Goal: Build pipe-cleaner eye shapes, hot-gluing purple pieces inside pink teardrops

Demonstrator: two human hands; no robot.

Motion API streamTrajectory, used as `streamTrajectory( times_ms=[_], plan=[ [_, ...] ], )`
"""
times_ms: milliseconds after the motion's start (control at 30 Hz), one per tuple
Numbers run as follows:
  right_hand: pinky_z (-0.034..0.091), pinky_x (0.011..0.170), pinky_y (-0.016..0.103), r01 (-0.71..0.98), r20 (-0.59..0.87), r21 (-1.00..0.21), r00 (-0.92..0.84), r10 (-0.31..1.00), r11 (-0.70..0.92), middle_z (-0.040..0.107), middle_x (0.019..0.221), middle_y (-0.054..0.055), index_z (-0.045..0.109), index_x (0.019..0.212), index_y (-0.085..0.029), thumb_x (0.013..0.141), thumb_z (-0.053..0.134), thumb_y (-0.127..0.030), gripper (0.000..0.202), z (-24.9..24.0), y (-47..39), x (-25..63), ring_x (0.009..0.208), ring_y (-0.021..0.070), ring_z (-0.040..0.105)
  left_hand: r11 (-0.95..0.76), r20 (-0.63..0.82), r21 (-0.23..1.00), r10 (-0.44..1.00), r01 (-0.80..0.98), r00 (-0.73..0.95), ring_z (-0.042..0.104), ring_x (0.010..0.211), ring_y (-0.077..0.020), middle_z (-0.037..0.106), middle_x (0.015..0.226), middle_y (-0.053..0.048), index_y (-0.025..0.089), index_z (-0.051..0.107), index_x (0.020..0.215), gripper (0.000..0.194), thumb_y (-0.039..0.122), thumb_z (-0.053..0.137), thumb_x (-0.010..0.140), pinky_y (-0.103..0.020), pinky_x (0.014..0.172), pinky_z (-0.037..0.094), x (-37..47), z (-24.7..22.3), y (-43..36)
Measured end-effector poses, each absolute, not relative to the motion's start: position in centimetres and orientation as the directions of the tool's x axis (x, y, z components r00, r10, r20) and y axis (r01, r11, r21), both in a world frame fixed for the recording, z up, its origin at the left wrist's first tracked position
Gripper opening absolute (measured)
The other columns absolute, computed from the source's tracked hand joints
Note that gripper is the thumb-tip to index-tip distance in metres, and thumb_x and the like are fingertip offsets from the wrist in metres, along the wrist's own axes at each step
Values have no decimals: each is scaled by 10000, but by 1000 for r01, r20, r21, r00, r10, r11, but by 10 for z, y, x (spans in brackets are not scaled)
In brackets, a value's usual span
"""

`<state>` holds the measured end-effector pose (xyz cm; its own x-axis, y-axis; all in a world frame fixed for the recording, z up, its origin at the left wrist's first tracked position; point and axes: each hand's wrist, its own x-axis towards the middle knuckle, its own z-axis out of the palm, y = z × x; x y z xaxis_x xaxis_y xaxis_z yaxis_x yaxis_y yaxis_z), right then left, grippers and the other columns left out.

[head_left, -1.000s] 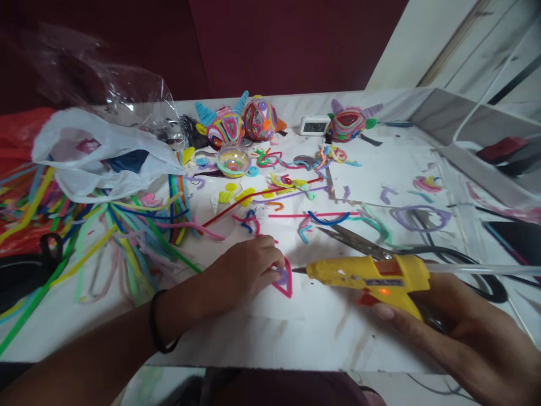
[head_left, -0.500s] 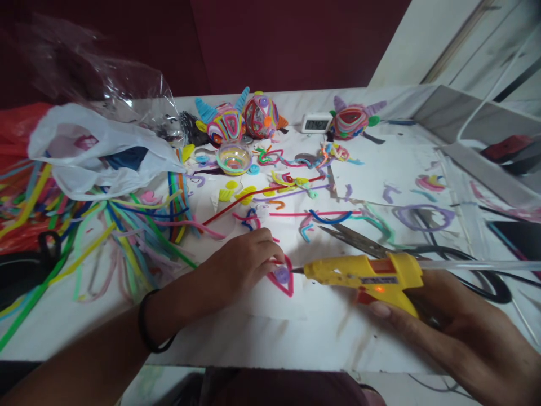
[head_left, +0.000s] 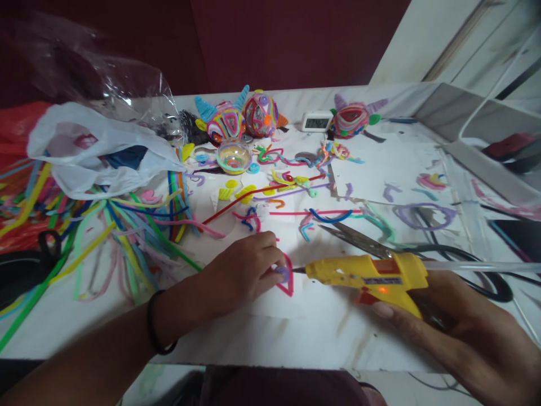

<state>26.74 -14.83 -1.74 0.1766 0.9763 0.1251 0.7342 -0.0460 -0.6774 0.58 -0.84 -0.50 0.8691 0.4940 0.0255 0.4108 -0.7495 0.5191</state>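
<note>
Glossy yellow plastic on glue gun (head_left: 367, 274); bare metal on scissors (head_left: 359, 239) blades. Fuzzy, matt pile on pipe cleaners (head_left: 139, 225). Smooth white worktop (head_left: 321, 327), faintly smeared; crinkled clear film on bag (head_left: 105, 90).

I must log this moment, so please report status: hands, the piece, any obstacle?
Left hand pins pink loop on table. Right hand grips yellow glue gun, nozzle at loop. Scissors lie just behind gun.
</note>
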Motion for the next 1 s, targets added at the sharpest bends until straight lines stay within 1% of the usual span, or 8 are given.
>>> streamTrajectory(
  times_ms=[100,267,400,500,667,767,833,1000],
  plan=[
    [600,604,252,719,120,-694,180,976,-47,749,948,-4,619,1059,-333,751,686,-531,372,-19,-150,267,802,231,716,-751,28,516,495,412,868,555,846,-173,554,931,-41,153,651,928,107,196,557,900,-274,757,436,6,-6,-8],
    [579,527,246,737,133,-674,189,973,-51,750,908,8,626,1036,-315,740,689,-538,376,-16,-148,267,785,240,717,-739,25,527,507,419,862,553,832,-168,548,902,-33,151,630,878,64,162,567,874,-270,745,428,8,-7,-8],
    [581,545,234,725,138,-687,180,974,-36,755,907,-1,634,1032,-316,751,684,-529,356,-12,-145,266,761,222,719,-723,45,552,523,415,851,548,829,-161,543,897,-22,168,610,870,51,136,573,856,-260,733,425,9,-6,-9],
    [572,531,224,714,116,-699,169,979,-40,752,895,-14,633,1041,-323,760,681,-518,346,-11,-144,266,723,203,713,-711,49,568,533,415,845,544,806,-153,536,877,-14,162,597,843,47,117,584,849,-255,718,420,9,-6,-10],
    [585,614,246,694,63,-718,138,988,-52,736,1000,15,613,1088,-306,765,688,-487,378,-12,-141,268,871,233,706,-702,72,592,536,396,841,543,817,-151,539,887,-11,159,585,856,50,111,598,847,-257,724,420,7,-9,-11],
    [584,601,247,696,62,-717,129,990,-45,741,969,29,629,1044,-294,767,686,-489,343,-10,-137,267,837,234,709,-706,79,589,536,394,841,541,820,-153,542,885,-9,169,576,851,50,121,587,856,-262,729,423,7,-10,-11],
    [586,599,243,673,49,-738,122,991,-47,747,963,34,640,1022,-293,767,686,-481,320,-8,-134,265,824,232,715,-704,77,588,539,398,839,540,810,-151,540,875,-7,172,570,839,53,124,577,860,-262,721,424,7,-10,-11],
    [600,669,259,570,-38,-816,112,993,-95,744,1022,60,668,1005,-285,764,686,-479,310,-5,-131,261,890,254,713,-696,74,591,551,408,832,539,794,-147,540,871,-5,176,561,832,62,127,562,870,-260,702,420,7,-10,-13]
  ],
)
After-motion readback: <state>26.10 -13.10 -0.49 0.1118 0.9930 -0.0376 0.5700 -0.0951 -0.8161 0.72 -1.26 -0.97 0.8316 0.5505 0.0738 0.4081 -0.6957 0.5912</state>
